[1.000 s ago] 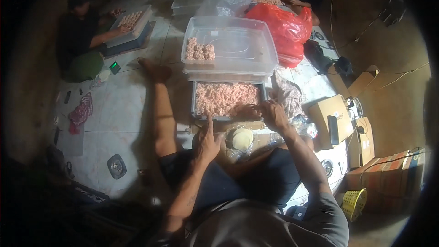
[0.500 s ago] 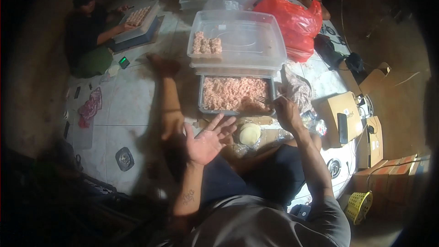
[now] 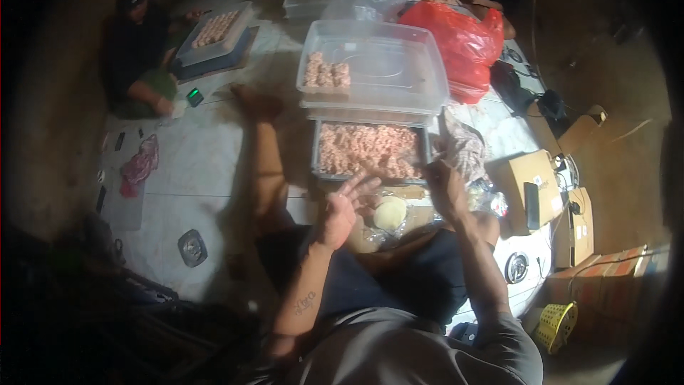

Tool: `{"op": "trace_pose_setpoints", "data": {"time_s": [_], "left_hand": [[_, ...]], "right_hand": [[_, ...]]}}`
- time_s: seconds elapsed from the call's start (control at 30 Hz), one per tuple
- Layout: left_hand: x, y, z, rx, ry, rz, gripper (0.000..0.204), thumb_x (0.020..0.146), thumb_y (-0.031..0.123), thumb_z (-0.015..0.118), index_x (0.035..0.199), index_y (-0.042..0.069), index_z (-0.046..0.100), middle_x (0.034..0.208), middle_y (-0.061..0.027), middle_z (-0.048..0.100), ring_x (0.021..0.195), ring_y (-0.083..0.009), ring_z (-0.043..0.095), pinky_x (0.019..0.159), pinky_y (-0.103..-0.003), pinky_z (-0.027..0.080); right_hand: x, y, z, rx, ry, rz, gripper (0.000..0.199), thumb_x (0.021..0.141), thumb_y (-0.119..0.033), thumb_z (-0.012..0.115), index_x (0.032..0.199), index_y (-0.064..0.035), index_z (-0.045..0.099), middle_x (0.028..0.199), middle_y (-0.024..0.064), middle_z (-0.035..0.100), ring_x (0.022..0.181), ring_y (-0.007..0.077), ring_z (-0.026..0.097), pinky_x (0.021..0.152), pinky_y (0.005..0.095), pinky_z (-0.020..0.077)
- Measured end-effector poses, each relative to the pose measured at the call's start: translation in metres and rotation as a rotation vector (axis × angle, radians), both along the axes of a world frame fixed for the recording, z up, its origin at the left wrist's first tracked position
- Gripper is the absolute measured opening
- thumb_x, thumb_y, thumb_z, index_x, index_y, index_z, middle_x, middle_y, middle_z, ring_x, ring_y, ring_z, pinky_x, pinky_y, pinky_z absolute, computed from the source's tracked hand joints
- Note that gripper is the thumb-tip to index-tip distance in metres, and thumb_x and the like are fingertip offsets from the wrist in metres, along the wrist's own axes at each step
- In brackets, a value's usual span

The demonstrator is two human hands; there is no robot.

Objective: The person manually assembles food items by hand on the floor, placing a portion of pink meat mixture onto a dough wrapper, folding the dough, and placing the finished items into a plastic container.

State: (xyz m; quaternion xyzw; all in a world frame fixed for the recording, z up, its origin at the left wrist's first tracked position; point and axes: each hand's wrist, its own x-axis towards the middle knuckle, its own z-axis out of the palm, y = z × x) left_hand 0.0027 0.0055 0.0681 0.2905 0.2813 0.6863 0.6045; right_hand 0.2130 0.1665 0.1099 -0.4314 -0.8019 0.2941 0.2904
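Left hand (image 3: 340,208) raised with fingers spread, holding nothing. Right hand (image 3: 443,187) at the corner of the metal tray of pink minced filling (image 3: 367,150), perhaps pinching some; cannot tell. Round dough wrapper (image 3: 390,212) on the board between both hands, still unfilled. Few finished pieces in clear container (image 3: 399,64); tray nearly full.

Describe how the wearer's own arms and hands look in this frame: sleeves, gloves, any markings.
Both forearms are bare, and the left hand and right hand appear ungloved. A small dark tattoo marks the left forearm. A grey short sleeve covers the right upper arm. No watch or rings can be made out.
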Motion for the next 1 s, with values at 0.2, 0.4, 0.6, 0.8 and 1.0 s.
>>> {"op": "trace_pose_setpoints", "data": {"time_s": [0.2, 0.4, 0.6, 0.8, 1.0], "left_hand": [[0.016, 0.056, -0.013, -0.120, 0.360, 0.268, 0.088, 0.088, 0.041, 0.080, 0.149, -0.002, 0.032, 0.130, -0.0197, 0.059, 0.103, -0.0169, 0.064, 0.086, -0.031, 0.054], [0.010, 0.049, 0.006, -0.295, 0.387, 0.259, 0.075, 0.098, 0.034, 0.068, 0.152, -0.002, 0.031, 0.136, -0.0212, 0.057, 0.105, -0.0197, 0.065, 0.090, -0.034, 0.056], [0.007, 0.025, 0.015, -0.001, -0.367, -0.059, 0.110, 0.087, 0.088, 0.031, 0.153, 0.000, 0.036, 0.152, -0.0210, 0.046, 0.139, -0.0341, 0.044, 0.116, -0.049, 0.035], [0.020, 0.022, 0.038, -0.017, -0.474, -0.102, 0.116, 0.086, 0.090, 0.026, 0.155, -0.002, 0.032, 0.160, -0.0206, 0.034, 0.145, -0.0343, 0.037, 0.118, -0.049, 0.031], [0.012, 0.001, 0.000, -0.055, -0.206, -0.087, 0.109, 0.091, 0.085, 0.022, 0.157, -0.002, 0.029, 0.162, -0.0190, 0.032, 0.144, -0.0321, 0.038, 0.117, -0.049, 0.033]], "right_hand": [[-0.020, -0.056, 0.044, -0.262, 0.139, 0.047, 0.013, 0.094, -0.008, 0.064, 0.101, 0.0032, 0.068, 0.089, 0.0230, 0.071, 0.082, 0.0303, 0.072, 0.074, 0.0382, 0.0539], [0.003, -0.058, 0.064, -0.575, 0.483, 0.016, 0.013, 0.101, -0.012, 0.063, 0.100, 0.0009, 0.061, 0.080, -0.0031, 0.056, 0.066, 0.0053, 0.047, 0.056, 0.0226, 0.0379], [-0.003, -0.051, 0.036, -0.472, 0.544, -0.014, 0.013, 0.101, -0.012, 0.063, 0.096, -0.0008, 0.059, 0.077, -0.0032, 0.054, 0.067, 0.0056, 0.046, 0.057, 0.0237, 0.0377], [-0.043, -0.053, -0.012, -0.001, 0.328, 0.094, 0.002, 0.094, -0.001, 0.063, 0.095, 0.0007, 0.061, 0.081, 0.0133, 0.061, 0.073, 0.0273, 0.060, 0.065, 0.0386, 0.0487], [-0.030, -0.013, -0.021, 0.196, 0.196, -0.037, 0.001, 0.090, 0.004, 0.061, 0.090, 0.0024, 0.061, 0.087, 0.0236, 0.064, 0.079, 0.0431, 0.064, 0.070, 0.0464, 0.0505]]}}
